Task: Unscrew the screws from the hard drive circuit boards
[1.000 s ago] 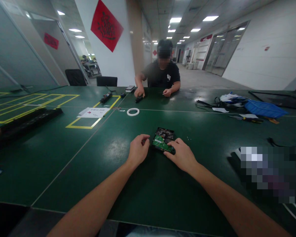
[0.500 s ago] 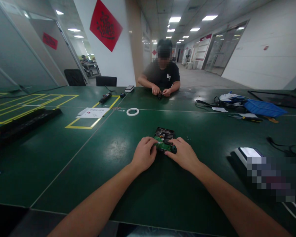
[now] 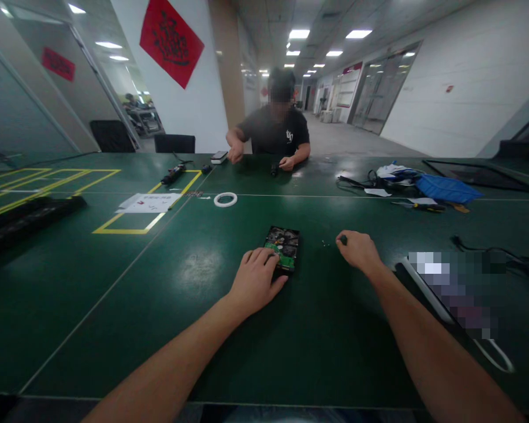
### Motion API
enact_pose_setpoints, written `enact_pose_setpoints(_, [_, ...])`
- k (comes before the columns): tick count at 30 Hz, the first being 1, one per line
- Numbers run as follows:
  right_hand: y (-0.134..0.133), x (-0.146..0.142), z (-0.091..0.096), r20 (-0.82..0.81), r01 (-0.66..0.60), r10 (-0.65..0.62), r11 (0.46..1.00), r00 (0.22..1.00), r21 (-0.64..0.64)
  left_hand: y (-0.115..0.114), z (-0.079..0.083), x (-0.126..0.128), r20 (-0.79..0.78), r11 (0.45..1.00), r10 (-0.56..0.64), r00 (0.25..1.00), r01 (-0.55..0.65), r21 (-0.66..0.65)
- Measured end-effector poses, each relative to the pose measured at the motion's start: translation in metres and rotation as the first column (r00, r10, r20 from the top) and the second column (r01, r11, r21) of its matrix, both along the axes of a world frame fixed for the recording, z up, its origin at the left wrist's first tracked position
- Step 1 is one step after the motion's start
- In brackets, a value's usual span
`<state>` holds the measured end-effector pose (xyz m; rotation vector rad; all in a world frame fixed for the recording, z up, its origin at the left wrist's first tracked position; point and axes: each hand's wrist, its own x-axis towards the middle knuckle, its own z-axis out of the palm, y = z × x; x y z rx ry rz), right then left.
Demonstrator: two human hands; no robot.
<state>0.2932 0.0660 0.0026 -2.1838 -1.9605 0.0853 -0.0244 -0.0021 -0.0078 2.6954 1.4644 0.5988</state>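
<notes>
A hard drive (image 3: 291, 239) lies on the green table, its green circuit board (image 3: 286, 260) partly covered by my fingers. My left hand (image 3: 254, 276) grips its near left corner, fingers over the board and thumb along the near edge. To the right, my right hand (image 3: 357, 249) is closed around a small dark tool (image 3: 344, 239); only its rounded end shows, and the rest is hidden in the fist. Several tiny bright pieces, which look like screws (image 3: 325, 244), lie on the table just left of that hand.
Across the table (image 3: 158, 305) sits a person (image 3: 275, 129) handling a small dark object. A white tape ring (image 3: 225, 200) and papers (image 3: 145, 203) lie ahead left. Cables, a blue bag (image 3: 449, 189) and a yellow-black tool (image 3: 423, 204) lie right, beyond a partly blurred device (image 3: 427, 291).
My right hand has left the hard drive and moved right, carrying the dark tool to beside the tiny pieces. My left hand stays on the drive. The person opposite has moved their hands apart.
</notes>
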Motion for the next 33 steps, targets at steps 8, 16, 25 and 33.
enact_pose_setpoints(8, [0.005,0.001,-0.013,-0.01,-0.149,0.149,0.989,0.989,0.008,-0.003,-0.001,0.03,-0.012,0.984,0.173,0.985,-0.172,0.056])
enact_pose_setpoints(16, [0.004,-0.012,-0.016,0.014,-0.115,0.115,0.993,0.993,0.011,-0.002,-0.003,0.047,0.011,0.957,0.285,0.958,-0.286,0.053])
enact_pose_setpoints(25, [-0.005,-0.019,-0.005,0.001,-0.112,0.112,0.993,0.994,0.028,-0.003,-0.012,0.021,0.13,0.969,0.242,0.962,-0.234,-0.076])
enact_pose_setpoints(33, [-0.033,-0.073,0.008,-0.107,-0.563,0.601,0.788,0.792,0.25,0.012,-0.02,0.003,0.199,0.982,0.186,0.962,-0.174,-0.076])
